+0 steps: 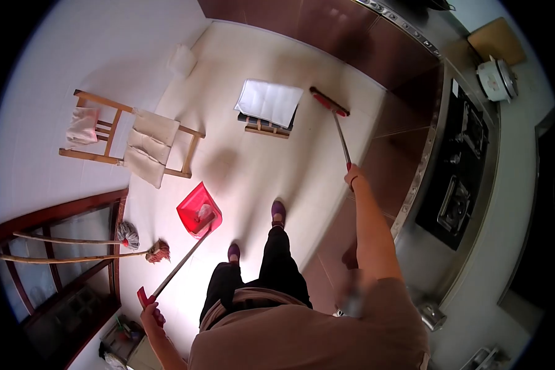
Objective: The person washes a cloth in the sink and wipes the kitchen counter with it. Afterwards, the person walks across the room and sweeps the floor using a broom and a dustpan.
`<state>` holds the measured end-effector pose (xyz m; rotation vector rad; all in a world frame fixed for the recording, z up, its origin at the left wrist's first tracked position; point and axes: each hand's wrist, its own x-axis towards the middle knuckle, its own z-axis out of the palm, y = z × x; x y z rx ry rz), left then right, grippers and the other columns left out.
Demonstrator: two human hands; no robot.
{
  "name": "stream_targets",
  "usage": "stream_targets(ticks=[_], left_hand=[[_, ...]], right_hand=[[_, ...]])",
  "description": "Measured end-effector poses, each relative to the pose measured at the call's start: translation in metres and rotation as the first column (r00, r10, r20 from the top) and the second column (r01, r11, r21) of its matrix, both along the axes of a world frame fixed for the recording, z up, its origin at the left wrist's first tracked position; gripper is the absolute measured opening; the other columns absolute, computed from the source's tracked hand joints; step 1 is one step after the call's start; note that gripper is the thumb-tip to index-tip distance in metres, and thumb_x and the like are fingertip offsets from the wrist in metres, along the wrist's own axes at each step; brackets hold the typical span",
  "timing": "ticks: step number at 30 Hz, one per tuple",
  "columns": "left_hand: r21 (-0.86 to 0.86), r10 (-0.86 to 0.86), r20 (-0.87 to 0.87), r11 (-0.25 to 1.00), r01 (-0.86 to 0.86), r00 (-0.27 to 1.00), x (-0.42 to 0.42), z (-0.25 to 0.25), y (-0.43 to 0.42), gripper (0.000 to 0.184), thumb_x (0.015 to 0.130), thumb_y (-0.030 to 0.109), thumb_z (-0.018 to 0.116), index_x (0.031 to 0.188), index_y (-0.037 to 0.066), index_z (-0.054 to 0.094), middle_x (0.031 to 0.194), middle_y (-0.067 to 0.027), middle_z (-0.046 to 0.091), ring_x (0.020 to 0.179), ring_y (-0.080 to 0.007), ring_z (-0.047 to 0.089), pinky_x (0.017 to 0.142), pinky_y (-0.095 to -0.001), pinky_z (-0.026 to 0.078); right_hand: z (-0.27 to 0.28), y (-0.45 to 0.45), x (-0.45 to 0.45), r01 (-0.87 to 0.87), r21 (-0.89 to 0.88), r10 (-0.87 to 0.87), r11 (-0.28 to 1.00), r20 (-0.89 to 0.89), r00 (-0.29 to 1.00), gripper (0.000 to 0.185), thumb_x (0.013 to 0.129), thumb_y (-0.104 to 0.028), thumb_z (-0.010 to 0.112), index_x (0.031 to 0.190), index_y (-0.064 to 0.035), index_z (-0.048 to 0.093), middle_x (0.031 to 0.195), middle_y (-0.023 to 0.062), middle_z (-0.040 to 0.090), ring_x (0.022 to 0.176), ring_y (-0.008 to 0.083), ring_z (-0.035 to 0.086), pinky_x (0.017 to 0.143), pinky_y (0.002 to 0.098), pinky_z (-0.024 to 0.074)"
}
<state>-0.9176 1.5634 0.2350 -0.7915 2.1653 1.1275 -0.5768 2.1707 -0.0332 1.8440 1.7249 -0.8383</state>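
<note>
My right hand [354,175] is closed around the handle of a broom [342,137]. Its red head with dark bristles lies on the floor at the upper right, near the base of the brown cabinets. At the lower left, my left hand [153,315] grips the red-ended handle of a long-handled dustpan [189,208]. The red pan rests on the floor in front of my feet, its handle slanting down to the left. Inside the pan is some pale, crumpled debris that I cannot make out.
A low wooden stool [268,129] topped by a white cloth [268,100] stands ahead. On the left are a wooden chair [188,154] with cloth covers and two mops [158,251] by a framed glass door [61,274]. A counter with a gas stove [455,166] runs along the right.
</note>
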Motion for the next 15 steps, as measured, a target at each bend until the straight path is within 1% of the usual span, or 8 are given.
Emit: stream_targets(ticks=[2, 4, 5, 6, 8, 10, 11, 15], left_hand=[[-0.011, -0.005, 0.010, 1.000, 0.006, 1.000, 0.002, -0.002, 0.015, 0.030, 0.072, 0.013, 0.057, 0.101, 0.005, 0.058, 0.051, 0.0031, 0.039, 0.036, -0.0090, 0.035, 0.034, -0.0228, 0.029], [-0.015, -0.010, 0.022, 1.000, 0.011, 1.000, 0.001, -0.006, 0.028, 0.031, 0.072, 0.013, 0.057, 0.101, 0.004, 0.058, 0.051, 0.0030, 0.039, 0.036, -0.0093, 0.035, 0.034, -0.0231, 0.029], [-0.002, -0.023, 0.050, 1.000, 0.023, 0.998, -0.008, -0.009, 0.032, 0.031, 0.072, 0.013, 0.057, 0.102, 0.004, 0.058, 0.050, 0.0029, 0.039, 0.036, -0.0094, 0.035, 0.034, -0.0233, 0.030], [0.010, -0.023, 0.072, 1.000, 0.022, 0.997, -0.009, -0.011, 0.037, 0.032, 0.072, 0.013, 0.057, 0.102, 0.003, 0.058, 0.050, 0.0028, 0.039, 0.036, -0.0096, 0.035, 0.034, -0.0234, 0.030], [0.012, 0.006, 0.080, 1.000, -0.007, 0.997, -0.015, -0.017, 0.048, 0.032, 0.071, 0.012, 0.057, 0.101, 0.002, 0.058, 0.050, 0.0025, 0.039, 0.036, -0.0095, 0.035, 0.035, -0.0230, 0.031], [0.018, -0.037, 0.083, 0.999, 0.036, 0.996, -0.022, -0.026, 0.055, 0.031, 0.071, 0.011, 0.056, 0.101, 0.002, 0.058, 0.050, 0.0023, 0.039, 0.036, -0.0093, 0.035, 0.034, -0.0225, 0.031], [0.007, -0.030, 0.081, 1.000, 0.029, 0.996, -0.027, -0.031, 0.058, 0.031, 0.071, 0.011, 0.056, 0.100, 0.000, 0.058, 0.050, 0.0022, 0.040, 0.036, -0.0090, 0.035, 0.033, -0.0220, 0.030], [0.044, -0.094, 0.080, 0.995, 0.091, 0.992, -0.056, -0.053, 0.066, 0.032, 0.070, 0.009, 0.056, 0.100, -0.001, 0.058, 0.051, 0.0016, 0.041, 0.035, -0.0083, 0.035, 0.032, -0.0213, 0.029]], right_hand=[[-0.027, -0.018, 0.024, -0.153, 0.058, 0.151, 0.986, 0.041, 0.988, 0.039, 0.090, -0.033, 0.028, 0.107, -0.0042, 0.049, 0.104, 0.0223, 0.057, 0.102, 0.0371, 0.053, 0.087, 0.0435, 0.0434], [-0.052, -0.055, 0.054, 0.225, -0.018, -0.225, 0.974, -0.180, 0.958, 0.040, 0.089, -0.034, 0.036, 0.100, 0.0009, 0.053, 0.096, 0.0232, 0.058, 0.091, 0.0355, 0.055, 0.086, 0.0426, 0.0406], [-0.055, -0.087, 0.073, 0.061, 0.199, -0.003, 0.978, -0.282, 0.959, 0.050, 0.090, -0.042, 0.030, 0.096, 0.0025, 0.054, 0.098, 0.0256, 0.056, 0.099, 0.0397, 0.051, 0.091, 0.0415, 0.0373], [-0.037, -0.107, 0.074, 0.058, 0.119, -0.040, 0.991, -0.144, 0.989, 0.046, 0.090, -0.038, 0.033, 0.099, 0.0023, 0.053, 0.099, 0.0267, 0.056, 0.102, 0.0401, 0.050, 0.090, 0.0417, 0.0381], [0.021, -0.139, 0.067, -0.178, -0.032, 0.180, 0.983, 0.058, 0.982, 0.038, 0.087, -0.029, 0.038, 0.108, 0.0009, 0.049, 0.100, 0.0277, 0.056, 0.104, 0.0397, 0.050, 0.088, 0.0426, 0.0404], [0.063, -0.169, 0.071, -0.317, -0.174, 0.337, 0.932, 0.099, 0.936, 0.038, 0.082, -0.017, 0.043, 0.117, -0.0013, 0.044, 0.100, 0.0271, 0.057, 0.099, 0.0384, 0.054, 0.083, 0.0436, 0.0433], [0.079, -0.186, 0.075, -0.221, -0.231, 0.251, 0.948, 0.108, 0.962, 0.043, 0.079, -0.011, 0.045, 0.121, -0.0025, 0.041, 0.099, 0.0266, 0.058, 0.097, 0.0380, 0.056, 0.081, 0.0440, 0.0448], [0.108, -0.220, 0.112, -0.201, -0.224, 0.229, 0.954, 0.110, 0.967, 0.047, 0.075, -0.004, 0.043, 0.122, -0.0038, 0.039, 0.094, 0.0244, 0.059, 0.077, 0.0371, 0.060, 0.070, 0.0425, 0.0468]])
